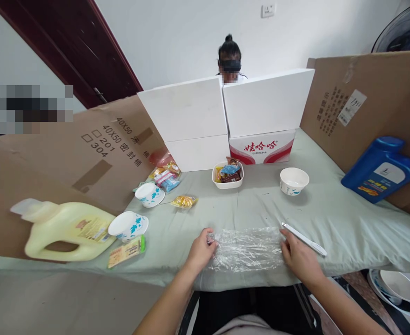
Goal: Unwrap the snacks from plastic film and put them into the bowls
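Observation:
A sheet of clear plastic wrap (247, 249) lies flat on the pale green cloth at the table's near edge. My left hand (200, 250) pinches its left end, fingers closed on the crinkled film. At the right end, my right hand (298, 258) presses down on the film with fingers curled. A white pen-like tool (304, 238) lies just beyond my right hand.
A white bowl of wrapped snacks (227, 174) and an empty white bowl (294, 180) stand mid-table. Two patterned bowls (128, 225), loose snack packets (166, 177), a yellow jug (65, 230) and a blue jug (382, 168) flank them. Cardboard walls and white boxes (225, 111) enclose the table; a person sits behind.

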`<state>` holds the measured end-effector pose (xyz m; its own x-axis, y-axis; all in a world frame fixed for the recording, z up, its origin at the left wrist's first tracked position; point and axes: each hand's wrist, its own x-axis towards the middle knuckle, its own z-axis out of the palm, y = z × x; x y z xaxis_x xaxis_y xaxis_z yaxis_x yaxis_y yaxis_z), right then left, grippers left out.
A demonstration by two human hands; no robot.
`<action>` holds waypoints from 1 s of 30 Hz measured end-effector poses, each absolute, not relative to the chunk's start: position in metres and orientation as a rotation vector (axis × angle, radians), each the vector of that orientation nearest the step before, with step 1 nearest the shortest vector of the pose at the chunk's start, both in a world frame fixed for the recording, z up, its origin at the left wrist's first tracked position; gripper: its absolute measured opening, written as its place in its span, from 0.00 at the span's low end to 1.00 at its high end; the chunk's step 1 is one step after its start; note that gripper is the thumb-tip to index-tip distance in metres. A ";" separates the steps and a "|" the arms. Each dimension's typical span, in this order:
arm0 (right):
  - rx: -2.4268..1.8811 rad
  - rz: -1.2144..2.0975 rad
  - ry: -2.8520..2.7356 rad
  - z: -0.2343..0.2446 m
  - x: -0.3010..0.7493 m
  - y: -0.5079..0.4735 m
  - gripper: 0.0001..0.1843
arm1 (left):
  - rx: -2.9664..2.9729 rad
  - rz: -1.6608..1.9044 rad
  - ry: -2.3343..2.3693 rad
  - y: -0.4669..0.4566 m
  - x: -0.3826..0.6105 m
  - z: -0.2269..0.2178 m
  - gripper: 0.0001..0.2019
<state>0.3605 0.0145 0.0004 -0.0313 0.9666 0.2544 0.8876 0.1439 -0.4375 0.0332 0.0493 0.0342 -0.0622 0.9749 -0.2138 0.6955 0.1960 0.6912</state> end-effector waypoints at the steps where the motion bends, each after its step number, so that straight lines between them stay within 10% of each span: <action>1: -1.767 0.154 -1.982 -0.002 0.360 0.014 0.20 | 1.648 0.519 1.872 0.048 0.035 0.035 0.17; 10: -1.578 -0.221 -2.066 0.018 0.353 0.011 0.21 | 2.578 0.728 1.651 0.025 0.076 0.037 0.10; 14: -1.358 -0.161 -2.251 0.026 0.335 0.013 0.18 | 2.707 0.458 1.337 0.023 0.098 0.024 0.23; 22: -1.345 -0.094 -2.497 -0.018 0.339 0.026 0.44 | 2.644 0.190 1.388 0.035 0.065 0.009 0.34; 30: -1.500 -0.147 -2.206 0.010 0.354 0.021 0.24 | 2.354 0.588 2.093 0.047 -0.001 0.028 0.20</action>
<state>0.3536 0.0211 0.0098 -0.2951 0.8521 0.4322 0.9018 0.3979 -0.1686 -0.0010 0.0472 0.0282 0.0803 0.9473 0.3102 0.9702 -0.1457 0.1937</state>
